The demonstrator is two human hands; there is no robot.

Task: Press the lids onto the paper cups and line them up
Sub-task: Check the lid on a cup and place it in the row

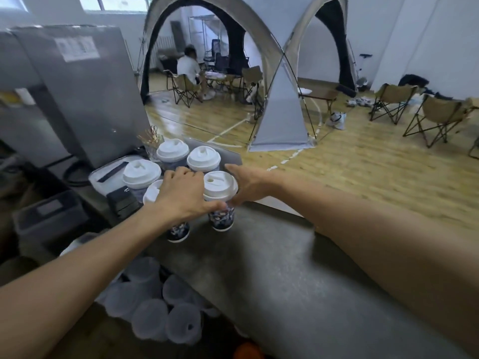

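Observation:
Several dark patterned paper cups with white lids stand on the grey counter (272, 268). The nearest right cup (220, 187) sits between both hands. My left hand (181, 195) lies over a neighbouring lidded cup (153, 193), its thumb touching the side of the right cup. My right hand (246, 185) presses against that cup's right side under the lid rim. Three more lidded cups stand behind: one at the left (141, 174), one at the back (172, 150), one at the back right (203, 158).
A large metal machine (83, 94) rises at the left. A black device (124, 200) lies by the cups. Clear plastic lids (155, 312) are heaped below the counter's near edge. A tent (280, 99), folding chairs and a seated person fill the room beyond.

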